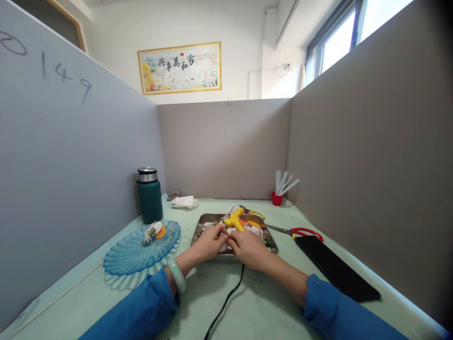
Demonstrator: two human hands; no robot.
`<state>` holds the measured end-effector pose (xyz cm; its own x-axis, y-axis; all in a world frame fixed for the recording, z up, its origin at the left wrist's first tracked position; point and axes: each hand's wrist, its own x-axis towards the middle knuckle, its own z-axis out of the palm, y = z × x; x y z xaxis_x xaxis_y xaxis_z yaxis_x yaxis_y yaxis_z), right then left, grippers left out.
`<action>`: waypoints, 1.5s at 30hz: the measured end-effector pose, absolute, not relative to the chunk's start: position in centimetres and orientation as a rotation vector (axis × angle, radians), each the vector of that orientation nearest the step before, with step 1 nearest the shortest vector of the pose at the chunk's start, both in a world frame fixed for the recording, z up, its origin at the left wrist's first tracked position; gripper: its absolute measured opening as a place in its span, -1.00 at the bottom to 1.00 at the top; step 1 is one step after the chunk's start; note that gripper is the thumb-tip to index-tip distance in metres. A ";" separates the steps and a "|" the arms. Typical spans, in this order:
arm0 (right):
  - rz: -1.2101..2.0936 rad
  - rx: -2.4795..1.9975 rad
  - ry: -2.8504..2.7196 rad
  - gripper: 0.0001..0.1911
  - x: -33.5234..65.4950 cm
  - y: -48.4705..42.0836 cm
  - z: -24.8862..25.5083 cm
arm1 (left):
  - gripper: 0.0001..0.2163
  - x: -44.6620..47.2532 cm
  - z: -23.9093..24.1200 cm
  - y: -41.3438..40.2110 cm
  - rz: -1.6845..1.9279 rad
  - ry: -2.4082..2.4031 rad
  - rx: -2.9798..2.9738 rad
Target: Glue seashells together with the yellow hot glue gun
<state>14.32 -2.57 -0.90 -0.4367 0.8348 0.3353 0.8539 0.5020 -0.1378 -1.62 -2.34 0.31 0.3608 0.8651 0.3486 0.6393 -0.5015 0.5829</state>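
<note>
Both my hands meet over the near edge of a metal tray (200,225) filled with shells and small bits. My left hand (211,242) has its fingers curled together at the tray. My right hand (248,247) is closed beside it, fingertips touching the left ones. Between them shows a small pale piece (224,246) that I cannot name. A yellow glue gun (235,220) lies in the tray just beyond my fingers. Its black cord (226,298) runs toward me between my arms.
A blue glass plate (136,252) with shells sits at the left, a green flask (149,196) behind it. Red-handled scissors (300,232) and a black flat slab (334,267) lie at the right. A red cup of white sticks (278,195) stands at the back. Partition walls enclose three sides.
</note>
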 end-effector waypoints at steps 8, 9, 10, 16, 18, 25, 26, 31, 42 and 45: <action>-0.081 -1.414 -2.398 -0.61 14.3 -2.7 -0.7 | -0.82 -1.6 0.4 -2.4 0.895 1.343 2.288; -0.070 -1.421 -2.400 -0.61 14.2 -2.7 -0.7 | -0.82 -1.5 0.4 -2.5 0.892 1.349 2.290; -0.058 -1.429 -2.401 -0.61 14.2 -2.7 -0.6 | -0.82 -1.5 0.5 -2.5 0.890 1.354 2.293; -0.048 -1.435 -2.397 -0.61 14.2 -2.8 -0.6 | -0.82 -1.5 0.6 -2.6 0.881 1.360 2.297; -0.054 -1.432 -2.396 -0.61 14.2 -2.8 -0.6 | -0.82 -1.5 0.6 -2.6 0.885 1.363 2.295; -0.059 -1.444 -2.407 -0.61 14.2 -2.8 -0.6 | -0.83 -1.5 0.6 -2.6 0.877 1.356 2.294; -0.059 -1.445 -2.408 -0.61 14.2 -2.8 -0.6 | -0.82 -1.4 0.7 -2.7 0.876 1.356 2.293; -0.070 -1.438 -2.409 -0.61 14.2 -2.8 -0.6 | -0.83 -1.5 0.7 -2.6 0.884 1.364 2.291; -0.078 -1.424 -2.400 -0.61 14.3 -2.7 -0.8 | -0.82 -1.5 0.6 -2.7 0.878 1.371 2.297; -0.064 -1.419 -2.404 -0.63 14.3 -2.6 -0.9 | -0.82 -1.5 0.6 -2.7 0.883 1.373 2.315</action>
<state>14.28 -2.57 -0.86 -0.4387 0.8407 0.3175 0.8564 0.4981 -0.1356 -1.52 -2.66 0.57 0.3515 0.8683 0.3499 0.6789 -0.4938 0.5433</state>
